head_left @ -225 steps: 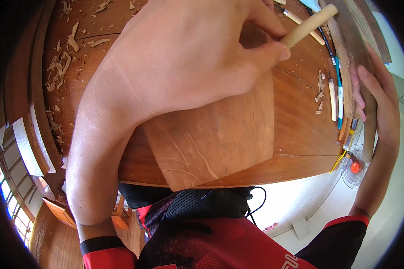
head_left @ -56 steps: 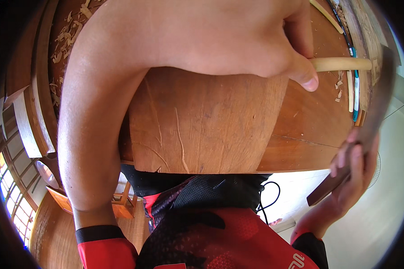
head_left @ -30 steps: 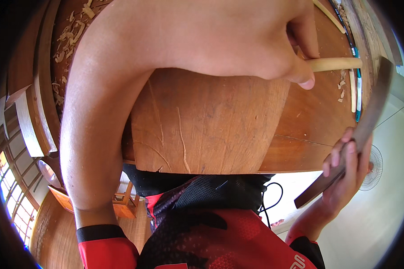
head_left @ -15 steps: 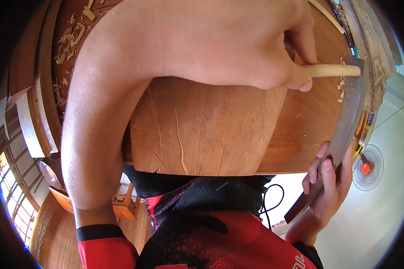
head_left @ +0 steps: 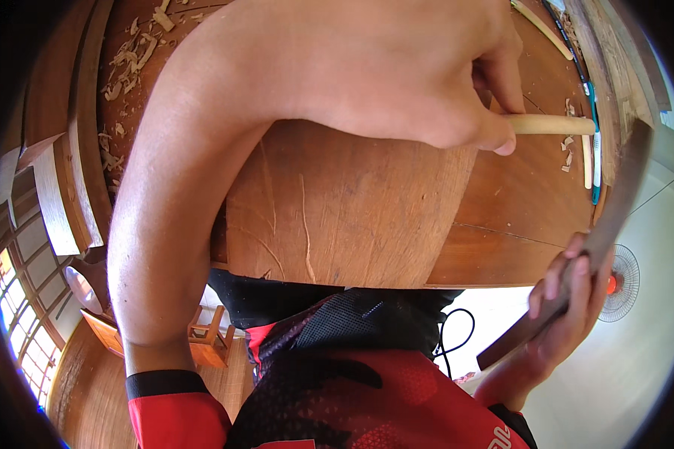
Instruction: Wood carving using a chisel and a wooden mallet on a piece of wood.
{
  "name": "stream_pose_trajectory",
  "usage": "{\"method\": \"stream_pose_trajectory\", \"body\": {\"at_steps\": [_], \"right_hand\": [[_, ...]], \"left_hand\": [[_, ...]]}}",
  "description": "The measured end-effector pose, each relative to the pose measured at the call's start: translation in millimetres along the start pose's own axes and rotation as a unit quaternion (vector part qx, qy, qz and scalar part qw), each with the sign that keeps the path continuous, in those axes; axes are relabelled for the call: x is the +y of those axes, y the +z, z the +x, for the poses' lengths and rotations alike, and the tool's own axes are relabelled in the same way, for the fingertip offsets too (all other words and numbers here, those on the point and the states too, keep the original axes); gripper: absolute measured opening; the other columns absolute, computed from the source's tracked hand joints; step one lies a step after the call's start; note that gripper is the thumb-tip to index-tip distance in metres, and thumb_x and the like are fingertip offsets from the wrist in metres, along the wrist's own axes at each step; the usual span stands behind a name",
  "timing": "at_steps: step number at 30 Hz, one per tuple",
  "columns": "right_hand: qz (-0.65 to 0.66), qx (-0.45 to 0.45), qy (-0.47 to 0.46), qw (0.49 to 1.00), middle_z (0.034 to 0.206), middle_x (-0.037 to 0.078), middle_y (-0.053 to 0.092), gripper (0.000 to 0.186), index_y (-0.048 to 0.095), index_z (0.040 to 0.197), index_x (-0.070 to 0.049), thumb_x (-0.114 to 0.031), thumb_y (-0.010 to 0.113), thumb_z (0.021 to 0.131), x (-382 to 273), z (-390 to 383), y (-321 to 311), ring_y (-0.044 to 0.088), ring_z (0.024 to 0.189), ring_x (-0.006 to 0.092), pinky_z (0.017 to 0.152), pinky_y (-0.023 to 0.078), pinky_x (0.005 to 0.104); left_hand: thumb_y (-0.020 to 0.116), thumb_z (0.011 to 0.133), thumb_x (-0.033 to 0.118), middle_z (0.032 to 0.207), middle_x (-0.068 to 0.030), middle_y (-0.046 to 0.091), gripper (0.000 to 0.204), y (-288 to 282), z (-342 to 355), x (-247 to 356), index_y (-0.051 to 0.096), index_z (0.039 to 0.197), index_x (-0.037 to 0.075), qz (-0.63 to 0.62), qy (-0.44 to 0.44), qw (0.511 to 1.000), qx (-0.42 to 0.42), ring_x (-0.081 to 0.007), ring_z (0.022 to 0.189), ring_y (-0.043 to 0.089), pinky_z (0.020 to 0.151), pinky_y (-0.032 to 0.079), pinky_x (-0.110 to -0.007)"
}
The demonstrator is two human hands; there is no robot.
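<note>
Downward, over a wooden workbench (head_left: pixel 517 224), looked from a head-worn fisheye camera. Filled most of the upper view with the left hand (head_left: pixel 382 67), forearm arching in from the lower left. Clamped thumb and fingers together on a pale round stick (head_left: pixel 550 124), laid level and pointing right, its free end jutting past the thumb tip. Kept that stick over a worn, scratched wooden block (head_left: pixel 337 209) lying flat at the bench's near edge.

Low on the right, closed the right hand (head_left: pixel 569 307) around the dark handle of a long knife (head_left: pixel 621 187). Ran the flat blade up the right side of the view, tip reaching about level with the stick's free end, near it but apart.

Compared with several seconds earlier: gone the empty right hand resting on the bench's far edge; taken up the knife instead. Over the last two seconds, lifted the blade from low beside the lap to its upright slant beside the bench. Barely shifted the left hand's grip or the stick. Brought edge and stick close together, by this reading, with no contact yet.

Also visible: wood shavings (head_left: pixel 131 60) strewn at upper left, a floor fan (head_left: pixel 618 283) beyond the right hand, a red and black shirt (head_left: pixel 367 404) below.
</note>
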State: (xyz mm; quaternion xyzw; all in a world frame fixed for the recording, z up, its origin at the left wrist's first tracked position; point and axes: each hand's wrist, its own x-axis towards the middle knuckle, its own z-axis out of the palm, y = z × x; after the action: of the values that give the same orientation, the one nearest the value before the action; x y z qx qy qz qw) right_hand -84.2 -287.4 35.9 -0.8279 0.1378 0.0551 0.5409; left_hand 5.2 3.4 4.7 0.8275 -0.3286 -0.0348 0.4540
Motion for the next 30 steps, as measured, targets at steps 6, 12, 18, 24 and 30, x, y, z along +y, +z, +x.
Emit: {"method": "stream_pose_trajectory", "body": {"at_steps": [6,12,18,24,30], "right_hand": [[0.053,0.010,-0.042,0.998,0.100,0.012,0.054,0.056,0.036,0.149,-0.001,-0.008,0.055,0.097,-6,15,-6,0.047,0.059,0.0073,0.041,0.040,0.0189],[0.008,-0.001,-0.006,1.000,0.100,0.011,0.054,0.058,0.038,0.149,-0.002,-0.010,0.058,0.095,-8,5,3,0.045,0.056,0.0070,0.040,0.039,0.0195],[0.023,0.011,-0.045,0.999,0.102,0.007,0.051,0.048,0.042,0.144,0.001,-0.010,0.051,0.098,-2,13,-5,0.045,0.060,0.0040,0.038,0.037,0.0168],[-0.011,-0.034,-0.004,0.999,0.102,0.011,0.053,0.052,0.039,0.145,0.001,-0.005,0.053,0.096,-9,7,1,0.046,0.059,0.0056,0.039,0.039,0.0187],[-0.035,-0.014,-0.037,0.999,0.100,0.008,0.053,0.041,0.047,0.136,0.005,-0.011,0.051,0.098,-15,12,-7,0.043,0.060,0.0037,0.042,0.037,0.0165]], "left_hand": [[0.070,0.084,0.014,0.067,-0.0072,0.059,0.015,5,-2,-1,0.075,0.088,0.000,-0.005,0.012,0.999,0.033,-0.0248,0.059,0.059,0.059,0.046,-0.040],[0.071,0.083,0.013,0.066,-0.0076,0.058,0.014,-9,0,-4,0.075,0.086,0.000,-0.049,0.012,0.999,0.002,-0.0247,0.059,0.058,0.058,0.046,-0.040],[0.071,0.083,0.012,0.066,-0.0077,0.057,0.013,3,-3,0,0.074,0.085,0.000,0.034,0.024,0.999,0.031,-0.0249,0.057,0.057,0.057,0.045,-0.040],[0.071,0.083,0.012,0.066,-0.0086,0.058,0.015,3,-6,-1,0.074,0.086,-0.002,-0.001,0.038,0.998,0.045,-0.0252,0.057,0.057,0.057,0.045,-0.040],[0.071,0.082,0.012,0.067,-0.0087,0.059,0.015,3,-5,2,0.076,0.089,-0.001,0.050,0.057,0.996,0.039,-0.0255,0.058,0.058,0.057,0.045,-0.040]]}}
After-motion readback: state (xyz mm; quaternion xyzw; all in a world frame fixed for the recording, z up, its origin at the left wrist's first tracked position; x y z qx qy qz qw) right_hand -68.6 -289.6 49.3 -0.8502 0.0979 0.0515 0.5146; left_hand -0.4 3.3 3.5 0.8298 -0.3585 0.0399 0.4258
